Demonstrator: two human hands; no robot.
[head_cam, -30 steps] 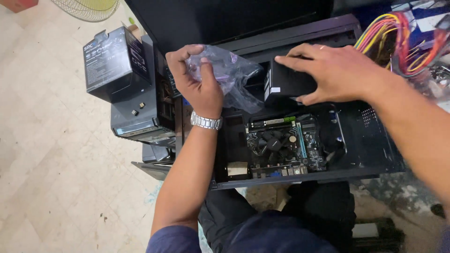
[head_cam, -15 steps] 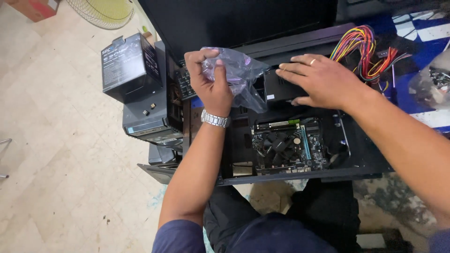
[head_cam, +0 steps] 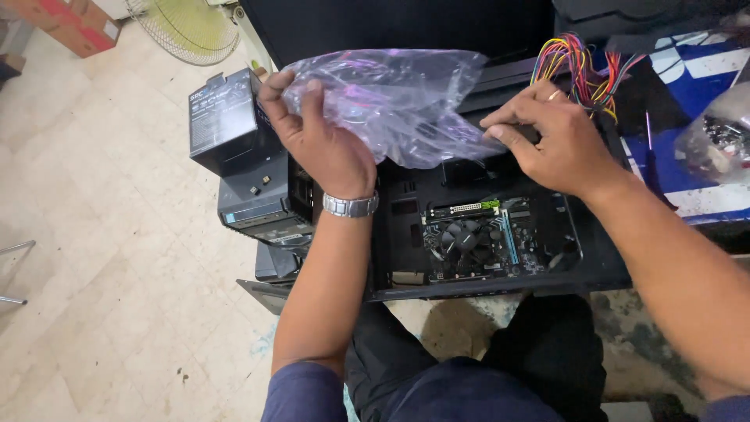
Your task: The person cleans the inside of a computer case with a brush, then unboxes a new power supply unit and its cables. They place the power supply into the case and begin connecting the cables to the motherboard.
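Observation:
My left hand (head_cam: 320,144) grips one end of a clear, crumpled plastic bag (head_cam: 391,101) held over an open black computer case (head_cam: 562,270). My right hand (head_cam: 558,141) pinches the bag's other end, and a dark object shows at its fingertips, mostly hidden by the bag. Inside the case lies a motherboard with a black fan (head_cam: 467,238) below the bag. A bundle of coloured cables (head_cam: 578,66) rises just behind my right hand.
A black boxed power supply (head_cam: 226,121) sits on stacked dark units (head_cam: 254,207) left of the case. A screwdriver (head_cam: 650,148) and a bag of small parts (head_cam: 723,137) lie at the right. A fan (head_cam: 187,27) stands on the tiled floor (head_cam: 101,258) at top.
The plastic bag has been spread wide between both hands, where before it was bunched in the left hand. The right hand shifted from the black box to the bag's edge.

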